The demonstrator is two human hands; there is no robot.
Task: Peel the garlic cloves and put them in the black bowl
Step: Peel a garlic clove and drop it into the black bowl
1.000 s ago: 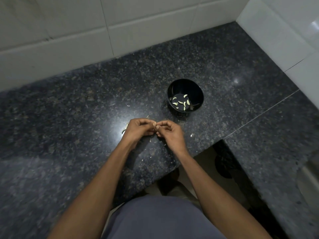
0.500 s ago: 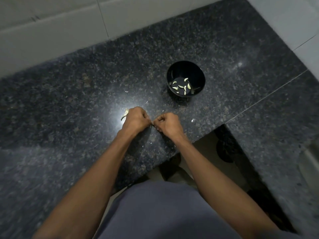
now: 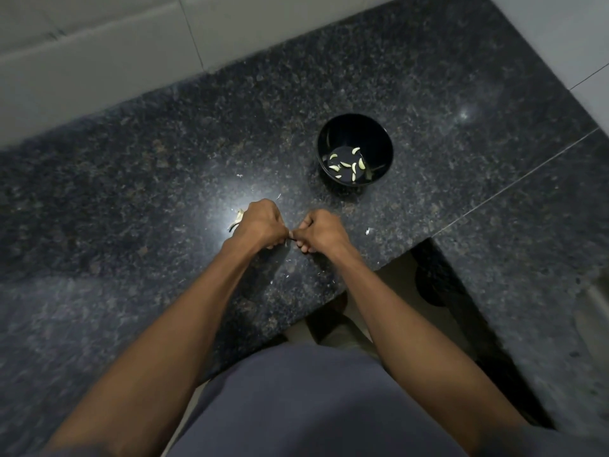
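Above the dark granite counter [image 3: 131,179], my left hand [image 3: 261,225] and my right hand [image 3: 321,231] meet with fingers curled. Between their fingertips they pinch a small garlic clove [image 3: 291,241], of which only a pale sliver shows. The black bowl [image 3: 385,143] stands on the counter beyond my right hand, up and to the right. Several peeled cloves [image 3: 348,165] lie on its bottom. A pale scrap of garlic skin [image 3: 236,220] lies on the counter just left of my left hand.
Small flakes of skin [image 3: 368,230] are scattered on the counter around my hands. White tiled walls [image 3: 99,54] close the back and the right side. The counter's front edge steps inward at the lower right, with a dark gap [image 3: 438,285] below.
My hands have drawn closer together since half a second ago and still hold the clove. Across the second the view shifted, so the bowl now sits higher in the picture.
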